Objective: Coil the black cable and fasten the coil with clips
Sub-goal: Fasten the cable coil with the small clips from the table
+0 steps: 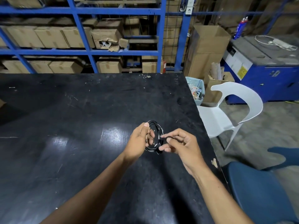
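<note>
The black cable (pixel 155 126) is wound into a small round coil, held upright just above the black table (pixel 80 110). My left hand (pixel 140 140) grips the coil's left side, thumb on top and fingers through the loop. My right hand (pixel 181 145) pinches the coil's right side, where a short black end (pixel 167 136) sticks out between thumb and forefinger. Small pale spots show on the coil's right edge; I cannot tell if they are clips.
The table's right edge (pixel 208 135) runs close by my right hand. Beyond it stand a white plastic chair (pixel 226 113) and a blue seat (pixel 255 191). Blue racks with cardboard boxes (pixel 106 38) fill the back. A blue machine (pixel 267 70) stands far right.
</note>
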`<state>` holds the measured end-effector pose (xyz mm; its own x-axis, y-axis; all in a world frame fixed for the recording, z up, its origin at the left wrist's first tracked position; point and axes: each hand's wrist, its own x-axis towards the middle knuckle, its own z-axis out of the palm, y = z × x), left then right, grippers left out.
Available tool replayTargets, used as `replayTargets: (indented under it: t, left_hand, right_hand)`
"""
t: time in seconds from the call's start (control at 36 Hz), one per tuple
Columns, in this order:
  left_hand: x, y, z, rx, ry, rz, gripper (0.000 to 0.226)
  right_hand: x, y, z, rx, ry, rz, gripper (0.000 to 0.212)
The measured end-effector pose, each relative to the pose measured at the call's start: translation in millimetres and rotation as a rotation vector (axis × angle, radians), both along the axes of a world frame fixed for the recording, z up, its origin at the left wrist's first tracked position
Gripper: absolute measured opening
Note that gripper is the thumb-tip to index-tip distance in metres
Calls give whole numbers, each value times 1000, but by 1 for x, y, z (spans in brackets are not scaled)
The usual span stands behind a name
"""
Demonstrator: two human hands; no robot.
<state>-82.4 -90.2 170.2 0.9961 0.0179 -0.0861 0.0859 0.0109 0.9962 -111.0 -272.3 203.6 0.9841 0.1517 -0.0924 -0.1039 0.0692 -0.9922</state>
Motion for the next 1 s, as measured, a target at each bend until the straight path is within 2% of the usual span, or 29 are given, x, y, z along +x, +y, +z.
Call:
replayTargets:
  t: [0.11, 0.25, 0.42, 0.5, 0.61, 0.75, 0.92, 1.0]
  left_hand:
    - [0, 1, 0, 139, -51, -27, 42]
    - [-2, 2, 6, 352, -140, -79, 47]
    - [-8, 1, 15, 517, -218, -133, 43]
    - [-9, 1, 17, 579, -267, -128, 38]
    - [-11, 1, 17, 624, -308, -142, 35]
    - [-13, -2, 15, 661, -347, -150, 33]
    - [-12, -9, 15, 597, -337, -122, 36]
    - [-12, -13, 16, 536, -299, -127, 36]
  right_hand:
    - [2, -5, 0, -421, -242, 32, 27]
    - [7, -9, 5, -593, -345, 161, 20]
    - [15, -8, 3, -426, -250, 154, 22]
    - [15, -3, -2, -392, -214, 60, 22]
    - [13, 4, -10, -239, -146, -52, 23]
    - [9, 17, -16, -203, -193, -213, 28]
    - [-3, 37, -26, -70, -270, -360, 39]
    - [-3, 40, -29, -80, -305, -447, 33]
